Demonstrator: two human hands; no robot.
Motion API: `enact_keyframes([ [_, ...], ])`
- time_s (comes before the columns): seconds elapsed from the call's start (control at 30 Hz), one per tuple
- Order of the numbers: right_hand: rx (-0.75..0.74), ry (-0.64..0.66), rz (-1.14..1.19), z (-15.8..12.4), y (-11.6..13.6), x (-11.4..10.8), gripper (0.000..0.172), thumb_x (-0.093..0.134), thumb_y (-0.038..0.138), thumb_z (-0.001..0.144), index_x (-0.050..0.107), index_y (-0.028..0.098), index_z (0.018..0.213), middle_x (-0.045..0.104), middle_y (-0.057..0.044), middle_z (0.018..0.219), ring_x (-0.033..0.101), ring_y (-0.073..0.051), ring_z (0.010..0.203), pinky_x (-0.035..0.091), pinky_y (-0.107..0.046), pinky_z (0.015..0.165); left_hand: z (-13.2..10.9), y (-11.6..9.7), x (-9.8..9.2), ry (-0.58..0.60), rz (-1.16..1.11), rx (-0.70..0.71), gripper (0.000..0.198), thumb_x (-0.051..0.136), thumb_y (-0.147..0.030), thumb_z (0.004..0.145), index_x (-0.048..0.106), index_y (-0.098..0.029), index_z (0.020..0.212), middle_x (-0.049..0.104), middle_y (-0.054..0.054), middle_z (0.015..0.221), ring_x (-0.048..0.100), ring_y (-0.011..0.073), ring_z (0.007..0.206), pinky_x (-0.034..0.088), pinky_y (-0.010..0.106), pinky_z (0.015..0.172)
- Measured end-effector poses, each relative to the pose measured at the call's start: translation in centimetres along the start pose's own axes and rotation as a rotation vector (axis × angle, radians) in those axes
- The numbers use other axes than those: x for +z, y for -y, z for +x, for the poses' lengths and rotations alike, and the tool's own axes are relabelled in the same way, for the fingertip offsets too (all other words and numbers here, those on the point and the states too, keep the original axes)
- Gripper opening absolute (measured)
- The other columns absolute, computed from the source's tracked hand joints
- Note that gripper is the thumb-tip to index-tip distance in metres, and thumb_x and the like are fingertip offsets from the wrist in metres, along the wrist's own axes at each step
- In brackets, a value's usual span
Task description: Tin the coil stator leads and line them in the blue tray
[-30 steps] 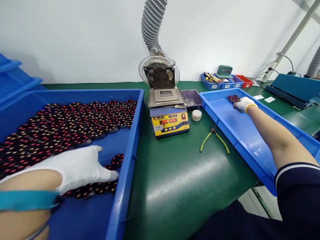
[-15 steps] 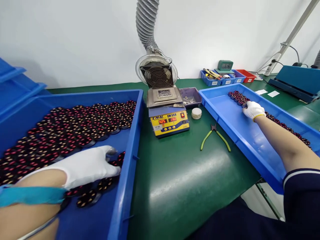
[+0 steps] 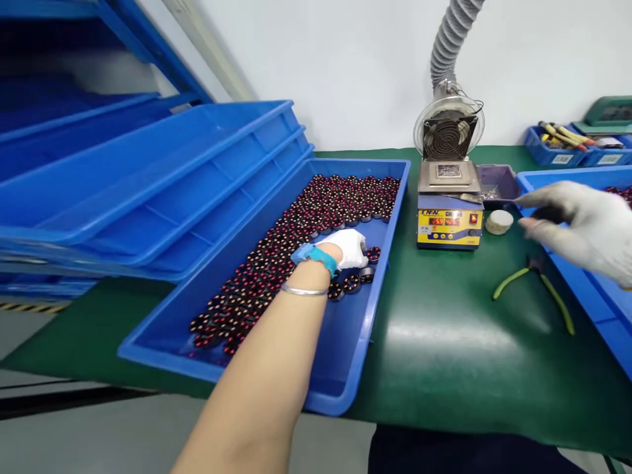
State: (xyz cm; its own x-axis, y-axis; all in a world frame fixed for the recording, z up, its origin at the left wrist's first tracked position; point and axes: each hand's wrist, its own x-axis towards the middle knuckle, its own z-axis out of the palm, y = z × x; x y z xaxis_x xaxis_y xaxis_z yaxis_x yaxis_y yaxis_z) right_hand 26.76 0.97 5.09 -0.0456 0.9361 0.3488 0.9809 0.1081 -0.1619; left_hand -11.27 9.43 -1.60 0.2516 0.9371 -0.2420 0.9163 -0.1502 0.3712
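In the left blue tray [image 3: 380, 289], my left hand [image 3: 347, 249] wears a white glove and has its fingers curled down close together among small round black pieces [image 3: 276, 243] with pink and cream dots. What they hold is hidden. A few loose pieces [image 3: 351, 284] lie just below and beside that hand. My right hand [image 3: 582, 227], gloved and blurred, hangs over the near-left edge of the right blue tray [image 3: 605, 313]. Its thumb and forefinger are apart, with a dark patch between them that is too blurred to name.
A yellow and blue heating unit [image 3: 449, 224] stands under a grey hose [image 3: 451, 46]. Near it are a round white block [image 3: 499, 222], green-handled pliers [image 3: 533, 266] and a small grey bin [image 3: 496, 181]. Stacked blue trays [image 3: 237, 171] rise at the left.
The view has swung left. My right hand has come back from the row of pieces in the right tray to its left edge. My left hand's fingers, apart before, have curled in.
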Motion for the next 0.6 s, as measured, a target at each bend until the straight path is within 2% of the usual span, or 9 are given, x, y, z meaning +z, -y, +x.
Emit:
enact_keyframes([
  [0.1,-0.362,0.008,0.250,-1.9,6.7,0.1,0.030,0.060,0.035,0.081,0.067,0.027,0.109,0.068,-0.003,0.111,0.065,-0.021,0.095,0.051,-0.033,0.075,-0.7,0.1,-1.1,-0.014,-0.126,0.010,0.025,0.064,-0.036,0.062,0.070,-0.015,0.073,0.063,-0.004,0.059,0.058,0.0096,0.057,0.044,0.019,0.056],
  [0.17,-0.475,0.080,0.402,-2.9,9.1,1.3,0.030,0.059,0.033,0.083,0.065,0.026,0.111,0.067,-0.002,0.111,0.066,-0.018,0.091,0.052,-0.031,0.075,-1.3,-0.6,-2.1,-0.030,-0.291,0.032,0.038,0.066,-0.042,0.065,0.070,-0.012,0.088,0.069,0.002,0.075,0.062,0.0123,0.063,0.050,0.022,0.058],
  [0.2,-0.480,0.125,0.472,-3.3,9.7,2.1,0.031,0.059,0.031,0.083,0.064,0.026,0.113,0.066,-0.002,0.112,0.066,-0.016,0.088,0.053,-0.030,0.074,-1.6,-1.4,-2.5,-0.030,-0.428,0.059,0.041,0.068,-0.043,0.066,0.069,-0.012,0.093,0.070,0.005,0.082,0.063,0.0135,0.066,0.052,0.024,0.060],
  [0.27,-0.394,0.177,0.578,-3.7,10.4,3.7,0.036,0.060,0.028,0.081,0.060,0.025,0.117,0.064,-0.002,0.116,0.066,-0.014,0.083,0.054,-0.030,0.073,-2.3,-3.7,-2.5,0.006,-0.805,0.148,0.040,0.073,-0.039,0.067,0.069,-0.013,0.096,0.069,0.008,0.090,0.064,0.0150,0.072,0.054,0.027,0.063],
  [0.37,-0.221,0.131,0.660,-3.7,10.2,5.1,0.056,0.068,0.032,0.075,0.052,0.024,0.128,0.058,-0.005,0.125,0.066,-0.016,0.087,0.055,-0.032,0.075,-3.3,-8.0,-0.9,0.140,-1.220,0.257,0.033,0.075,-0.032,0.067,0.070,-0.013,0.094,0.068,0.008,0.090,0.063,0.0165,0.072,0.054,0.027,0.059],
  [0.43,-0.178,0.062,0.677,-3.3,9.8,5.3,0.065,0.073,0.037,0.069,0.052,0.024,0.129,0.057,-0.005,0.126,0.064,-0.019,0.095,0.055,-0.034,0.080,-3.8,-10.3,0.8,0.213,-1.377,0.269,0.025,0.074,-0.027,0.070,0.069,-0.015,0.092,0.067,0.005,0.087,0.063,0.0158,0.073,0.055,0.026,0.060],
  [0.53,-0.188,0.034,0.620,-2.3,9.0,5.1,0.051,0.072,0.040,0.071,0.060,0.026,0.119,0.060,-0.003,0.119,0.062,-0.022,0.103,0.053,-0.035,0.086,-4.2,-11.9,2.6,0.313,-1.496,0.247,0.020,0.071,-0.026,0.075,0.066,-0.017,0.092,0.066,0.003,0.085,0.063,0.0147,0.076,0.056,0.027,0.068],
  [0.6,-0.200,0.080,0.530,-1.7,8.4,4.8,0.044,0.069,0.038,0.074,0.062,0.028,0.116,0.061,-0.002,0.116,0.063,-0.023,0.102,0.053,-0.036,0.083,-4.2,-12.0,3.0,0.343,-1.430,0.227,0.028,0.070,-0.029,0.077,0.064,-0.017,0.101,0.066,0.004,0.091,0.064,0.0157,0.078,0.057,0.031,0.072],
])
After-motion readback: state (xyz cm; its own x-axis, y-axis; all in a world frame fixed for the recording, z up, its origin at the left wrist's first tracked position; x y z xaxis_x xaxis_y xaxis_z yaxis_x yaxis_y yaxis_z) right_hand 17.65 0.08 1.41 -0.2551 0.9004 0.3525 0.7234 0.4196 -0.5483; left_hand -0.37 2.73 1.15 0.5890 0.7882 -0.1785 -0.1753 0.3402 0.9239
